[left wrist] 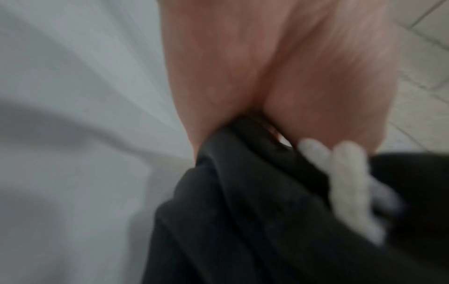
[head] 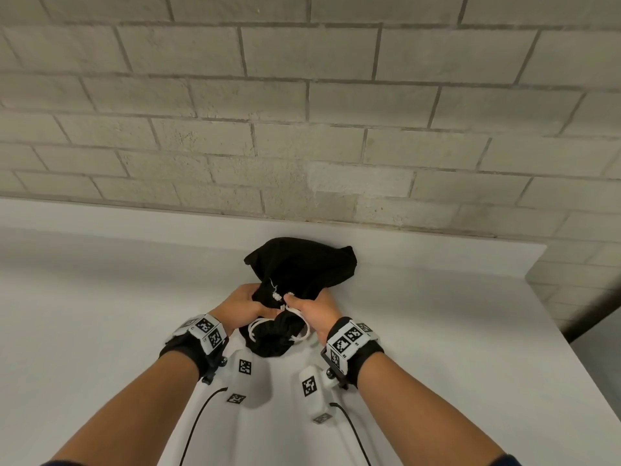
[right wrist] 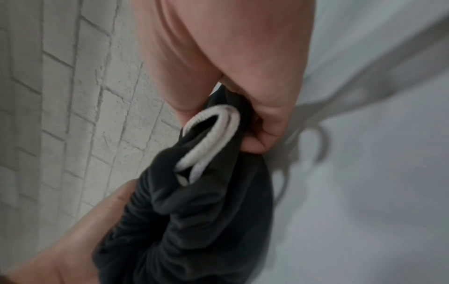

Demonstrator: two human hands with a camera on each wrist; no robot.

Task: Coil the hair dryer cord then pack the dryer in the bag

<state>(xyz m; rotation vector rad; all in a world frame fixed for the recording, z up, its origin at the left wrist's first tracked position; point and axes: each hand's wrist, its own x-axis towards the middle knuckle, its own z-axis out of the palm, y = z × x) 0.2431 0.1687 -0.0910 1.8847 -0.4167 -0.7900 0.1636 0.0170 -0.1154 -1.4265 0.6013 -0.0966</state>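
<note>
At lower centre of the frame a black bag (head: 299, 267) lies on a white table (head: 100, 297); the left hand (head: 240, 306) grips its left side and the right hand (head: 314, 309) grips its right side, both at the gathered neck; a white drawstring (head: 255, 327) loops below the hands; a pale brick wall (head: 302, 112) fills the upper frame.

Both forearms extended forward, left hand (head: 240, 302) and right hand (head: 314, 309) in curled, closed grip.

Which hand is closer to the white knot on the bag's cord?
Right. The right hand has its thumb beside the knot; the left hand grips the bag left of it.
</note>
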